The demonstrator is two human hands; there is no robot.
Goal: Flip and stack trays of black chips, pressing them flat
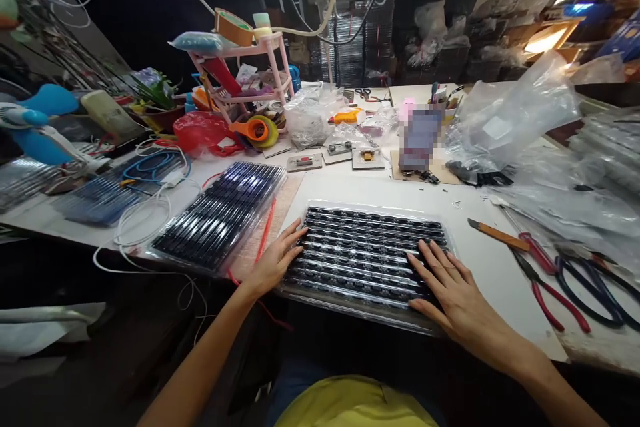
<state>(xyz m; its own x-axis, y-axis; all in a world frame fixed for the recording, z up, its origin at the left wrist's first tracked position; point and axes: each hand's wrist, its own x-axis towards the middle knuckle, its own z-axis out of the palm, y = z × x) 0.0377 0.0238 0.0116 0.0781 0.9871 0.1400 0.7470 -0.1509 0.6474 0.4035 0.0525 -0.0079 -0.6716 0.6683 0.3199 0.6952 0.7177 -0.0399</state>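
In front of me a clear plastic tray (360,310) lies at the table's front edge, with rows of small black parts (357,247) in it. My left hand (275,257) rests at the tray's left side, its fingers stretched onto the edge. On the right part of the tray lies my right hand (450,290), fingers spread over the black rows. Neither hand grips anything. A second, similar stack of trays with black rows (220,217) sits to the left, a red strap (266,230) between the two.
Pliers (553,297), large scissors (595,283), a screwdriver (537,252) and a cutter knife (497,235) lie at the right. Plastic bags (520,113) pile behind them. A pink rack (240,80) stands at the back; a blue fan (37,120) and white cable (130,220) are left.
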